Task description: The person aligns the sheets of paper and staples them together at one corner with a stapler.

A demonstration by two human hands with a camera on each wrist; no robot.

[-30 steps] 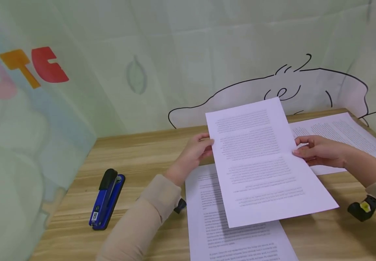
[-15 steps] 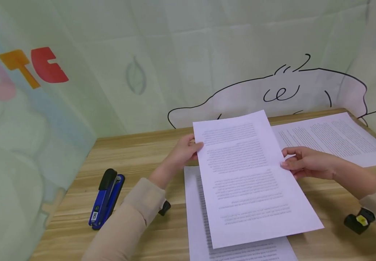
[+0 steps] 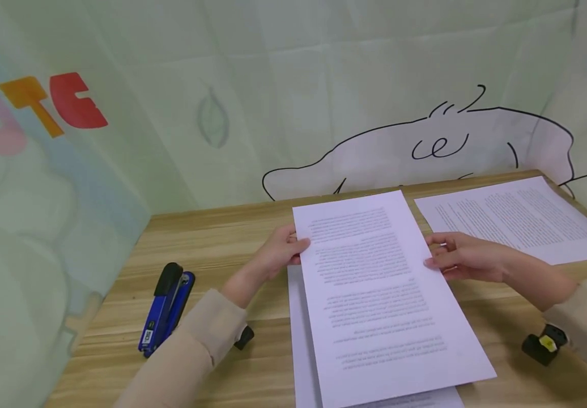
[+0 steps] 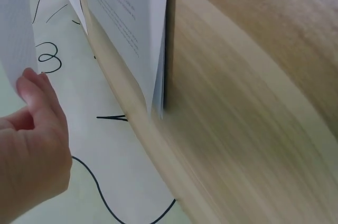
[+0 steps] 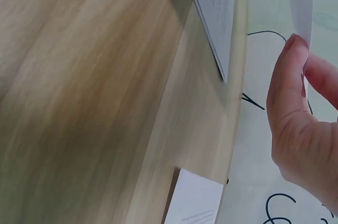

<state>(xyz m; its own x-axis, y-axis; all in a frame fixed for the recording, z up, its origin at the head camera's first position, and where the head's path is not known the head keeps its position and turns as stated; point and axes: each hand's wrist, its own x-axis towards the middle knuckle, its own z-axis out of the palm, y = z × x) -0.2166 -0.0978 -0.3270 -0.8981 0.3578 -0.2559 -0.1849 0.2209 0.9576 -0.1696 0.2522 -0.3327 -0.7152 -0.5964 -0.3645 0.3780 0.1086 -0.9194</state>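
A printed sheet is held between two hands above a wood-grain table, its print too small to read. The left hand pinches its left edge, thumb on the printed face and fingers behind; the right hand pinches the right edge in the same way, a little below the far corner. Both wrist views show the sheet raised, with a gap between it and the pages below.

Those lower printed pages lie on the table, mostly covered in the head view, with a strip showing along the left side; the left wrist view shows several layered edges at one corner. Another printed page lies at an angle beyond the right hand, near the table's far edge.

A blue stapler with a black cap sits to the left — just beside the left sleeve. Behind the table hangs a pale green backdrop with coloured letters and a black-outlined cartoon figure.
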